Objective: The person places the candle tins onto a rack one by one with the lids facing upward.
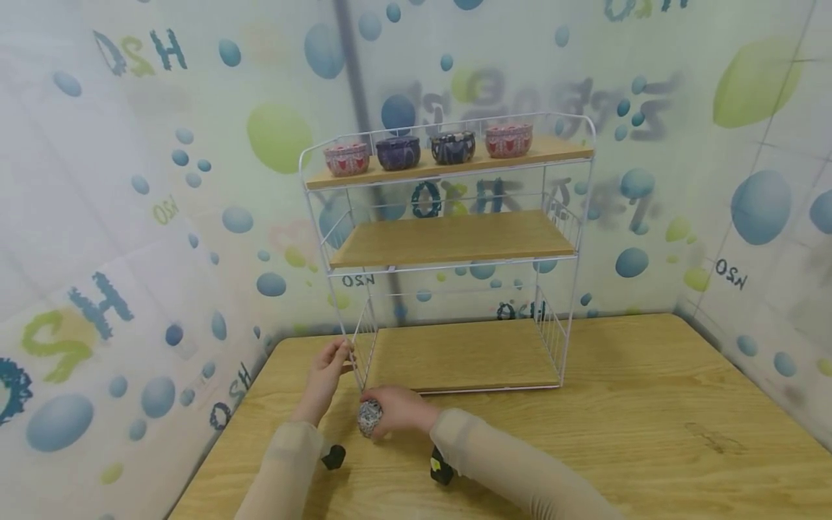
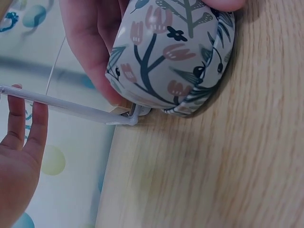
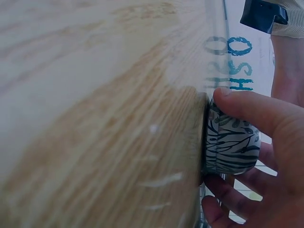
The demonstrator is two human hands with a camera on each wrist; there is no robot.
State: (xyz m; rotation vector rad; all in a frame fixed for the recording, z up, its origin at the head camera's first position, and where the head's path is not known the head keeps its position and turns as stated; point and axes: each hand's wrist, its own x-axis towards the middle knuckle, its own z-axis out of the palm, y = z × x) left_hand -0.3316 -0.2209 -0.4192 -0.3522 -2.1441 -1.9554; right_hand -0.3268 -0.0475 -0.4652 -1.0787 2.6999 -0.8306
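My right hand [image 1: 399, 412] grips a small round floral tin [image 1: 370, 418] low over the table, by the front left corner of the rack. In the left wrist view the tin [image 2: 161, 57] shows pink tulips and dark stems on a pale ground. From the right wrist, the thumb and fingers span the tin [image 3: 232, 137], its flat end close to the tabletop. My left hand [image 1: 330, 365] holds the front left post of the white wire rack [image 1: 565, 339], fingers around the thin bar.
The rack has three wooden shelves. On the top shelf [image 1: 552, 148] stand several similar tins: a pink one [image 1: 347, 159], a purple one [image 1: 399, 153], a dark patterned one [image 1: 453, 147] and another pink one [image 1: 509, 140]. A wooden table [image 1: 637, 419] bears the rack, before a printed curtain [image 1: 195, 238].
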